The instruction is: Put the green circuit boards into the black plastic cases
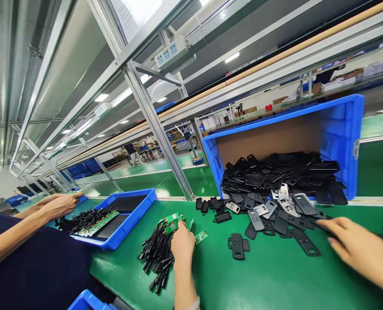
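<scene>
My left hand [182, 245] is closed at a bundle of green circuit boards [172, 224] with black cable leads [157, 254]. A small green board [190, 224] stands up edge-on from its fingertips. Another small board [201, 237] lies just right of that hand. My right hand [356, 245], slightly blurred, pinches a black plastic cover [323, 227] at the right side of a loose heap of black plastic covers [282, 224]. Between the hands, two black covers [238, 246] lie crossed on the green table.
A blue bin [353, 146] lies on its side, with black covers spilling out. Small black parts [223, 216] lie left of the heap. At left, a blue tray [114, 243] holds boards and cables beside a co-worker's arms [49, 211]. A metal post [155, 120] rises behind the table.
</scene>
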Motion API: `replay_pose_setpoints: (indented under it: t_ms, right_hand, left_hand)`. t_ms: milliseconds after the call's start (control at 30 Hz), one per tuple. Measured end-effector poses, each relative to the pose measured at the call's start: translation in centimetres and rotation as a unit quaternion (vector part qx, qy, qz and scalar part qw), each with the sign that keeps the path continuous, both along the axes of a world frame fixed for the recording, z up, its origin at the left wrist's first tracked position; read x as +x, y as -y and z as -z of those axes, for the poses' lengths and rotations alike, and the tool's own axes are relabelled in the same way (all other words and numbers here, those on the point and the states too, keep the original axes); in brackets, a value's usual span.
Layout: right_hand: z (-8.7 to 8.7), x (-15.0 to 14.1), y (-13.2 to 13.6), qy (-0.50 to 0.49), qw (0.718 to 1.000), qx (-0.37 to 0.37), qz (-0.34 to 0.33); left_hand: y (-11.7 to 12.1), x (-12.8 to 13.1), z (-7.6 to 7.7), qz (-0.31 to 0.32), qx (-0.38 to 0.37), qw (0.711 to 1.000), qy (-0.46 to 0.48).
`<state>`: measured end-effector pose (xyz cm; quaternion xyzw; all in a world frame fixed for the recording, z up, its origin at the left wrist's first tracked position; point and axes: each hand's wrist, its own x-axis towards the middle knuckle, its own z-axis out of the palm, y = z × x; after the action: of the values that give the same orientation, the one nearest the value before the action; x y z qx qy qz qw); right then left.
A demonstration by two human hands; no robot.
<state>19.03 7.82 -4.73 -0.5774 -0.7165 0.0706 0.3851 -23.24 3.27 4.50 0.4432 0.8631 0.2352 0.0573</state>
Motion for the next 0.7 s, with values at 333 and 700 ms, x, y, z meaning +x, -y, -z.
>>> replay_pose_setpoints:
  t_ms: [333, 700]
  right_hand:
    - [-2.7, -11.2, 5.8, -0.545, 0.691, -0.403, -0.250]
    - [-2.9, -7.3, 4.5, -0.208, 0.924, -0.293, -0.131]
  left_hand:
    - [-2.7, 8.1, 2.9, 0.343, 0.138, 0.922, 0.111]
    - [-2.2, 9.8, 3.0, 0.260, 0.165, 0.951, 0.006]
